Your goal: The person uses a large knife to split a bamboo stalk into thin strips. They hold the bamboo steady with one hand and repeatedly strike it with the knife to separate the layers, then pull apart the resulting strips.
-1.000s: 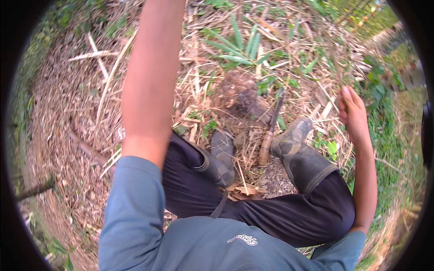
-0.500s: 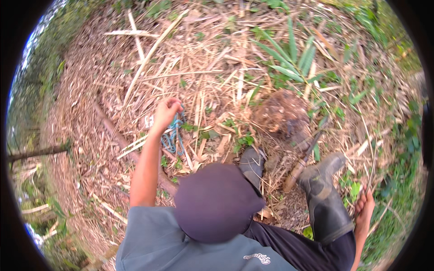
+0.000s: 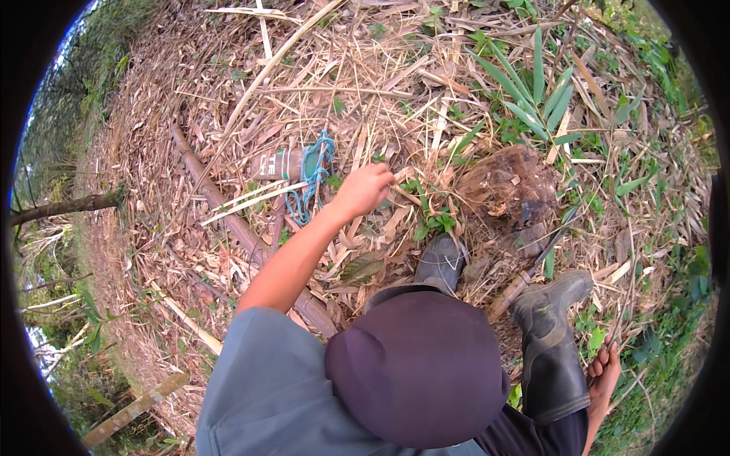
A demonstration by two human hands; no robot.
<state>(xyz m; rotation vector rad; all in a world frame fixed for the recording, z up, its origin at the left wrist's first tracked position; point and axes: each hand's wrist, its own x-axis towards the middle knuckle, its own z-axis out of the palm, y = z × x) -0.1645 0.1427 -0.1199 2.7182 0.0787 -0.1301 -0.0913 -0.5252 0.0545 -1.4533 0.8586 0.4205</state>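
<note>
Head view shows the right hand (image 3: 603,371) low beside the right boot (image 3: 544,349), fingers closed around a thin stem (image 3: 631,262) that rises along the boot's outer side; the grip probably steadies its lower end. Left hand (image 3: 365,190) hovers over dry litter, fingers bent inward; whether they pinch anything I cannot tell (a pale strip just beside the fingertips muddles it). Near it, blue rope (image 3: 327,152) loops over the end of a cylindrical container (image 3: 285,164), perhaps as its carrying cord. Between the stump (image 3: 513,186) and the right boot lies a wooden-handled knife (image 3: 509,296), handle toward the person, seemingly for easy reach.

As for edges, the knife takes up the narrow gap there, and a brown pole (image 3: 238,232) slants past the left forearm. Between rope and stump the left hand has low litter to travel over; the right is hemmed in by boot and greenery (image 3: 646,365).
</note>
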